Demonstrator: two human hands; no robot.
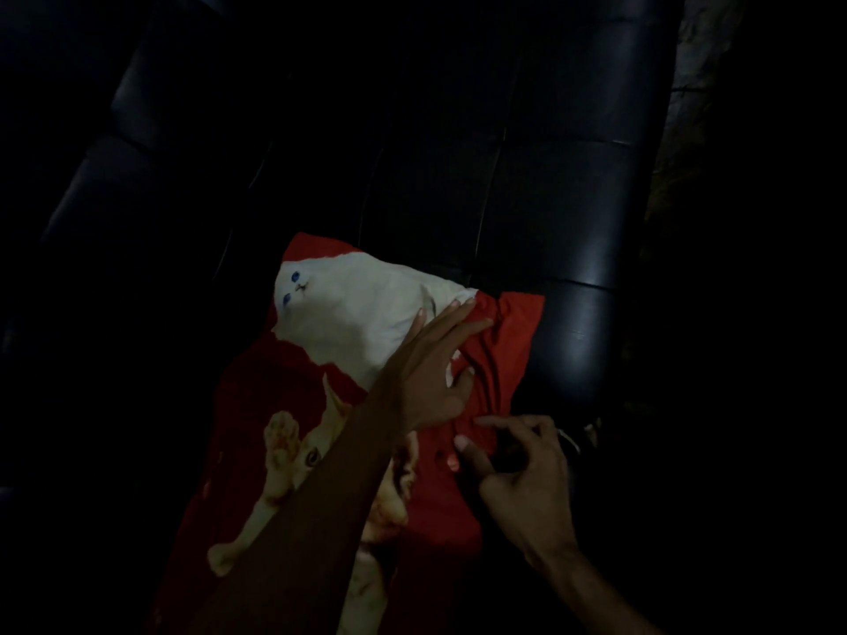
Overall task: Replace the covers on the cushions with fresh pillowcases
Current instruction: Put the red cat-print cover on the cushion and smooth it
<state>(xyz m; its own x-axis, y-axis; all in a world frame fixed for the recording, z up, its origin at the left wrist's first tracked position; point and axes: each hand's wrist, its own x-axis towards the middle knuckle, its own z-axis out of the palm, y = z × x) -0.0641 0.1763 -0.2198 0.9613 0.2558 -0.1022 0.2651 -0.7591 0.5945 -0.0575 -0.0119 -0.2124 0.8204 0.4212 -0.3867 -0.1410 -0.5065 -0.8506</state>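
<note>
Nearest you, your right hand hangs loosely curled at the red edge of the cushion, thumb touching the cloth and pinching nothing. Your left hand lies flat, fingers spread, pressing the bunched cover. You seem to be at the cover's open end, smoothing or closing it; next you would need a firm grip on that edge. The cushion lies on a black sofa. The room beyond is too dark to read.
</note>
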